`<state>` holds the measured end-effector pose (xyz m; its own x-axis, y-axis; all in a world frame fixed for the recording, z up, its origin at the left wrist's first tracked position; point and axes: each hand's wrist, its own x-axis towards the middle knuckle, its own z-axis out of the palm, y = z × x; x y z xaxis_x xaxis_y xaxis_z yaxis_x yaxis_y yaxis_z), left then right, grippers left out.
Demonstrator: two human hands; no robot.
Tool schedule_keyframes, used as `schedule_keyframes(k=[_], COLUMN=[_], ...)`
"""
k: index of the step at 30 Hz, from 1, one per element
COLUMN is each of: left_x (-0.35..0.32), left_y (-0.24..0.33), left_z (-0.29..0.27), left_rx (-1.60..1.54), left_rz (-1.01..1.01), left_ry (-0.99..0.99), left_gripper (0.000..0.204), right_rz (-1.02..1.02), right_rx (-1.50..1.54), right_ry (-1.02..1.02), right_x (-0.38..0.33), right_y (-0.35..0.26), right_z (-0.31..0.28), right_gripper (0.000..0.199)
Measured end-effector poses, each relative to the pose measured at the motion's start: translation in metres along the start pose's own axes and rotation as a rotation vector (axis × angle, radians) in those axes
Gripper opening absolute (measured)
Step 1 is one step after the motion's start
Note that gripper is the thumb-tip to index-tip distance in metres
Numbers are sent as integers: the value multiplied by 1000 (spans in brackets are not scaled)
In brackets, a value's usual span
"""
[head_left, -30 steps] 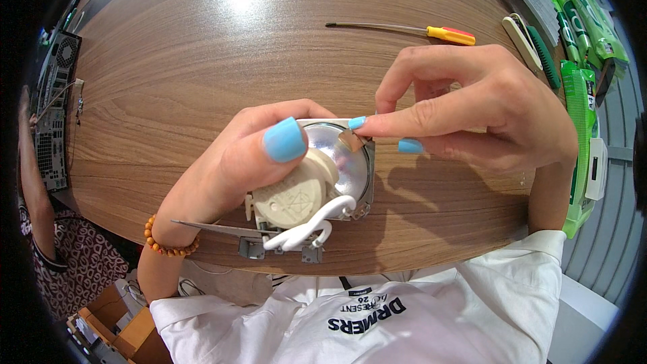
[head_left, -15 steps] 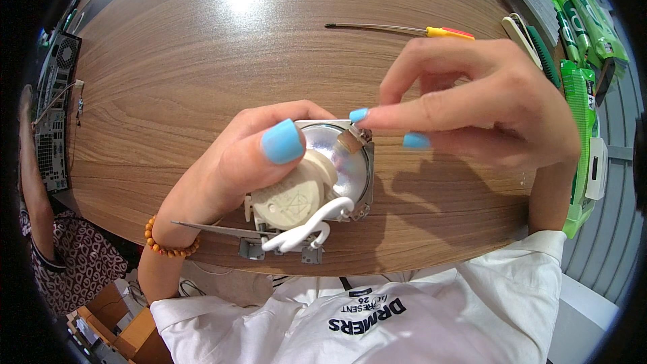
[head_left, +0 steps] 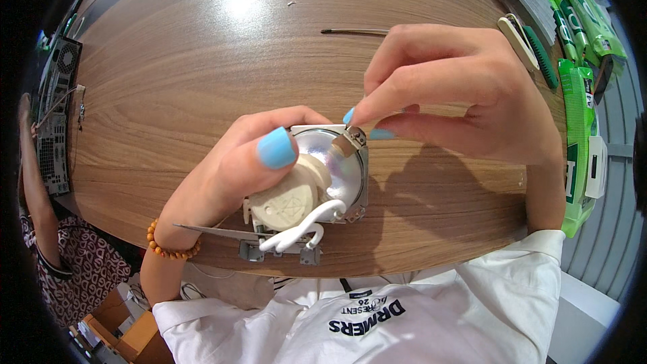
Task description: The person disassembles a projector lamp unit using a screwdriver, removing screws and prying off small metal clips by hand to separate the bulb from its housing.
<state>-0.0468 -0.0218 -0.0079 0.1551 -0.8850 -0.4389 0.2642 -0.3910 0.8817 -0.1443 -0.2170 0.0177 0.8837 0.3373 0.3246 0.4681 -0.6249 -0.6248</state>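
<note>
My left hand (head_left: pixel 232 165) grips a lamp unit (head_left: pixel 294 195), its thumb lying over the cream round cap and its fingers behind the far edge. The unit has a shiny bowl-shaped reflector (head_left: pixel 347 178) in a pale square frame, a white cable (head_left: pixel 296 232) looping at the near side and a thin metal bracket. At the frame's far right corner sits a small metal clip (head_left: pixel 352 140) beside a brownish tab. My right hand (head_left: pixel 465 94) reaches in there: the index fingertip touches that corner, while the thumb stays apart and nothing shows between them.
Beyond my right hand lies a screwdriver (head_left: pixel 354 31), its handle hidden by the hand. Farther right are a cream and green tool (head_left: pixel 529 47) and green packages (head_left: pixel 576 114). A computer case (head_left: pixel 59 114) stands at the left edge, with another person's arm (head_left: pixel 37 189) beside it.
My right hand has shifted slightly left and its thumb has come nearer the frame's corner. It now covers the screwdriver's handle. My left hand keeps its hold.
</note>
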Motion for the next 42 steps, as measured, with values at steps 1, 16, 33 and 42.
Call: schedule_keyframes(k=[1, 16, 33, 42], left_x=[-1, 2, 1, 6], left_y=[1, -1, -9, -21], left_z=[0, -1, -2, -14], left_rx=[-10, 36, 35, -113], left_rz=[-2, 26, 60, 228], left_ry=[17, -19, -31, -100], left_gripper=[108, 109, 84, 40], right_rz=[-1, 37, 126, 278], right_rx=[1, -38, -7, -53], right_ry=[1, -1, 53, -98], right_x=[1, -1, -1, -10], right_y=[-1, -3, 18, 41], right_z=[2, 18, 2, -20], right_gripper=[20, 15, 10, 12])
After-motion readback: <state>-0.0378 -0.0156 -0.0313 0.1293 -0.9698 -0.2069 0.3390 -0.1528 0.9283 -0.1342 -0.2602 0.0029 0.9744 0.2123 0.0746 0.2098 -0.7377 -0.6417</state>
